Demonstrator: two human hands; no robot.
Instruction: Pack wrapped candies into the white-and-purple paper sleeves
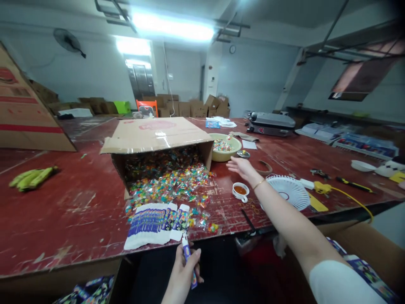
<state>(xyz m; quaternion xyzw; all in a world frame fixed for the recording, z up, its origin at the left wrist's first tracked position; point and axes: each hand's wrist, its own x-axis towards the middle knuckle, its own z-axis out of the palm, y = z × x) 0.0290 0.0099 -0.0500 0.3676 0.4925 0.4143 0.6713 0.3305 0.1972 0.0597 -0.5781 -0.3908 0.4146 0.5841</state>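
Note:
My left hand [183, 270] is closed around a narrow purple carton [186, 250] at the table's front edge, its white flaps at the top. My right hand [242, 167] reaches forward over the table with its fingers stretched out and nothing visible in them. It is nearest to a pale green basin [224, 156] of small colourful pieces and a metal lid [243, 154]. A fanned row of flat purple cartons [148, 221] lies behind my left hand. Wrapped colourful candies [177, 183] spill from a cardboard box [164, 131] lying on its side.
A white cup [241, 198] of amber liquid stands below my right wrist, close to loose rubber bands [251, 207]. Under my right forearm is a white fan-like plastic piece [288, 192]. Yellow gloves [33, 178] lie at left; a grey suitcase [271, 124] rests at the back right.

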